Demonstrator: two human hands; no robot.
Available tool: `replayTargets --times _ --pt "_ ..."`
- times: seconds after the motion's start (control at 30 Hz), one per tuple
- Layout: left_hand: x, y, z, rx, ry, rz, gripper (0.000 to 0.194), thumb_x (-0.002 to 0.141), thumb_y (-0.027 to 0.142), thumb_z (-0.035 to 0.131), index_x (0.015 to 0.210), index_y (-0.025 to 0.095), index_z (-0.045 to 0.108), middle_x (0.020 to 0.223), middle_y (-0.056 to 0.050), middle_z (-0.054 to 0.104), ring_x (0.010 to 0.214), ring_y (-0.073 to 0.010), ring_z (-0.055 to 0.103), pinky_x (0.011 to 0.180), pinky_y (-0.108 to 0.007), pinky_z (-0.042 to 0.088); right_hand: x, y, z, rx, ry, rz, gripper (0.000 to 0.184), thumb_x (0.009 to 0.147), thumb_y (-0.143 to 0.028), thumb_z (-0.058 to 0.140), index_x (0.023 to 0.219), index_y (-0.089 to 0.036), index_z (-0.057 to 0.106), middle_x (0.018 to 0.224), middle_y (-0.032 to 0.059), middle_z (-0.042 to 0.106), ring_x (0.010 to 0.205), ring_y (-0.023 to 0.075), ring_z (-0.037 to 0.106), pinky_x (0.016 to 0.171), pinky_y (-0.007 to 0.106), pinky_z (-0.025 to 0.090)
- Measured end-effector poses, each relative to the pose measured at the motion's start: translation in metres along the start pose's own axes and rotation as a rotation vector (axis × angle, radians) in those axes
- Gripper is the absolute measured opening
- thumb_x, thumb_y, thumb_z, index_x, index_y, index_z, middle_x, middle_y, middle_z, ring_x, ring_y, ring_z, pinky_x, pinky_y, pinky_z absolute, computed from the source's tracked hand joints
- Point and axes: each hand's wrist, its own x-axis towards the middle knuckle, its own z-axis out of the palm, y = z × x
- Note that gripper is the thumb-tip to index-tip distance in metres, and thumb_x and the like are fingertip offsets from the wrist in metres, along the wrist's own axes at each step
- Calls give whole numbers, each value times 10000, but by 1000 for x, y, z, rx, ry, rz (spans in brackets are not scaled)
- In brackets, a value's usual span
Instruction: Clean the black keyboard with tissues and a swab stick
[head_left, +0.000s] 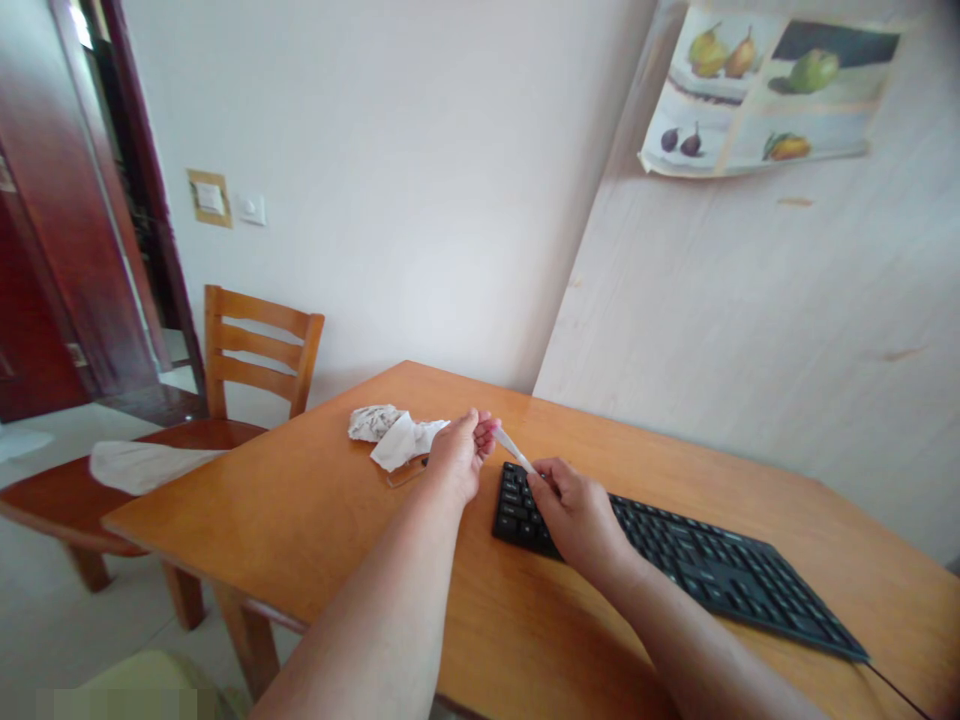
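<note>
White and thin, the strip (515,450) is in the gap between the two hands, above the wooden surface (337,540). Its long way slants from the left fingers down and right to the right fingers. The right hand (574,510) is the surer one: its fingers pinch the low end, over the black computer keyboard (720,573). The left hand (457,455) has curled fingers at the high end; I cannot tell if they grip. Crumpled white paper (397,440) lies just left of the left fingers.

Black keyboard (705,560); whitish strip (516,450); orange-brown table (300,520); white wad (373,422), grey-mottled.
</note>
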Motion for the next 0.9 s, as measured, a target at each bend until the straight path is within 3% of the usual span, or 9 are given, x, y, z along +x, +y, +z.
replayTargets --times 0.2,0.37,0.57,0.9 --pt "-2 -7 1 36 -42 -82 360 973 420 506 873 128 691 819 -99 721 638 -109 638 592 -215 477 -1 2 0 70 40 49 274 952 -406 477 942 -203 660 695 5 648 612 160 583 574 264 396" --pt "-7 -12 4 72 -240 -178 550 940 604 453 932 124 722 886 -138 732 696 -140 653 606 -232 477 1 3 2 295 11 232 345 925 -503 502 989 -198 650 664 -6 621 476 131 530 446 243 366" --pt "-10 -16 4 64 -387 -148 323 808 436 750 922 134 740 884 -110 744 730 -136 646 713 -255 474 2 -3 2 528 -23 296 395 872 -564 568 951 -182 627 644 -13 605 426 99 492 404 222 347" --pt "-12 -11 5 -38 -357 -140 201 789 324 774 856 140 731 831 -90 717 821 -164 659 714 -269 491 0 -2 1 756 -117 320 369 889 -542 591 890 -173 603 634 -18 606 423 64 462 423 199 307"
